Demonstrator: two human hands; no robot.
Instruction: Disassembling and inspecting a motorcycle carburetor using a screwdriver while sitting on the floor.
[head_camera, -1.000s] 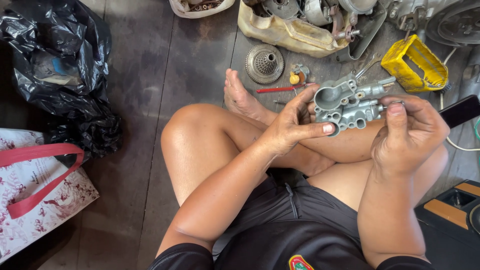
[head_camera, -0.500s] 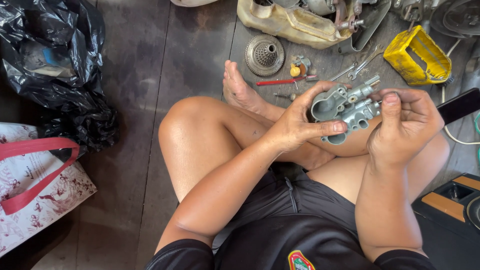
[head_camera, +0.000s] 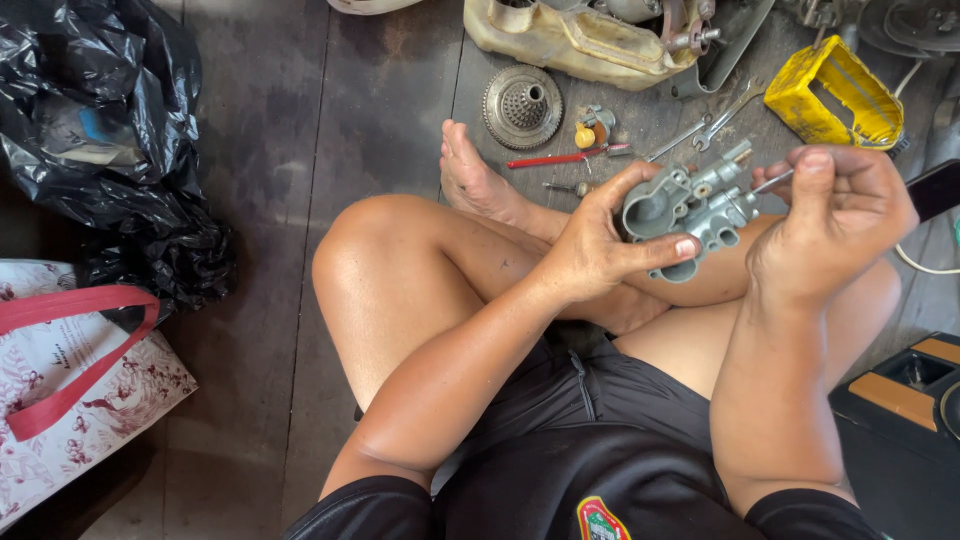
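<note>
Hands (head_camera: 610, 245) on grey carburetor body (head_camera: 690, 205)

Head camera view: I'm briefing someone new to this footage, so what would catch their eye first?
At centre right, the left hand grips a grey metal carburettor body above crossed bare legs, while the right hand pinches a thin metal pin at its side. Behind lie a bright yellow container and a red-handled screwdriver on the dark plank floor.

Grey cast-metal carburettor body (head_camera: 690, 210), bowl opening up, held above crossed legs
</note>
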